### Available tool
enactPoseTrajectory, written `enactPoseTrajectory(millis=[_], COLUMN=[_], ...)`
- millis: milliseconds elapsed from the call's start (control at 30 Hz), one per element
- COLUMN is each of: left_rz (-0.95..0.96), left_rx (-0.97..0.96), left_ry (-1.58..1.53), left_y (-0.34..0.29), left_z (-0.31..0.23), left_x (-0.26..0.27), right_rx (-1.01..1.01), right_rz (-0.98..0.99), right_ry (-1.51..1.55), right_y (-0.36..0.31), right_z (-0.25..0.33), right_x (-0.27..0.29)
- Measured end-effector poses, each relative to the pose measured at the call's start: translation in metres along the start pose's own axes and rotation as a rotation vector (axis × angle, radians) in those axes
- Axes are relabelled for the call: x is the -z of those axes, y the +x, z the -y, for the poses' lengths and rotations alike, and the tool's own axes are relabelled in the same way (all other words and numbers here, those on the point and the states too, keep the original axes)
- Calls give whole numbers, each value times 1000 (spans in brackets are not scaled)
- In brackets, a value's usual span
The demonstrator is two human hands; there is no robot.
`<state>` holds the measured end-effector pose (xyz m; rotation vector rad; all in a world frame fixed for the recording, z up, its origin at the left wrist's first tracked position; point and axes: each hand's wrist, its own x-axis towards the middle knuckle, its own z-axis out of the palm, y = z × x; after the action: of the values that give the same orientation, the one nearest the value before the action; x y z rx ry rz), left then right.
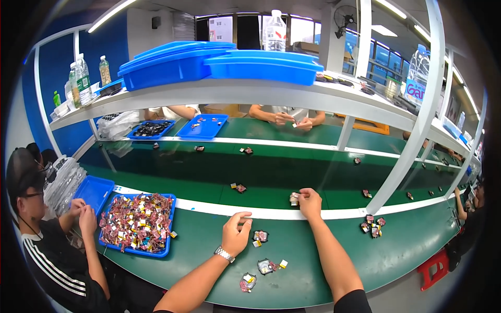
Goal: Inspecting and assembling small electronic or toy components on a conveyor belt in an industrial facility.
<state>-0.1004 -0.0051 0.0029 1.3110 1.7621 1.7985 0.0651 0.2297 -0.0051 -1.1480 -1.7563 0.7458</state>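
Observation:
My right hand reaches forward to the white edge strip of the green conveyor belt and pinches a small white and red part at its fingertips. My left hand, with a metal watch on the wrist, rests curled on the green table; whether it holds anything is hidden. Just right of it lies a small red and silver part. Two more such parts lie nearer me between my forearms.
A blue tray heaped with small red, white and yellow parts sits to my left, with a person in black beside it. A small cluster of parts lies at right. Loose parts ride the belt. Across it, other people's hands work near blue trays. Blue bins fill the shelf overhead.

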Motion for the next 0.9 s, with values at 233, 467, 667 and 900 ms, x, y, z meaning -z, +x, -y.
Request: enactPoseTrajectory(millis=[233, 467, 667, 900], left_rz=[-106, 6, 498, 837], left_rx=[46, 127, -222, -507], left_ry=[23, -370, -952, -1058], left_y=[0, 4, 20, 1], left_z=[-3, -9, -211, -268], left_x=[8, 20, 60, 101], right_rx=[415, 366, 532, 206], right_rz=[-51, 265, 245, 263], right_ry=[-448, -403, -182, 111], right_y=[-6, -28, -14, -61], right_z=[65, 100, 70, 69], right_x=[-36, -151, -116, -32])
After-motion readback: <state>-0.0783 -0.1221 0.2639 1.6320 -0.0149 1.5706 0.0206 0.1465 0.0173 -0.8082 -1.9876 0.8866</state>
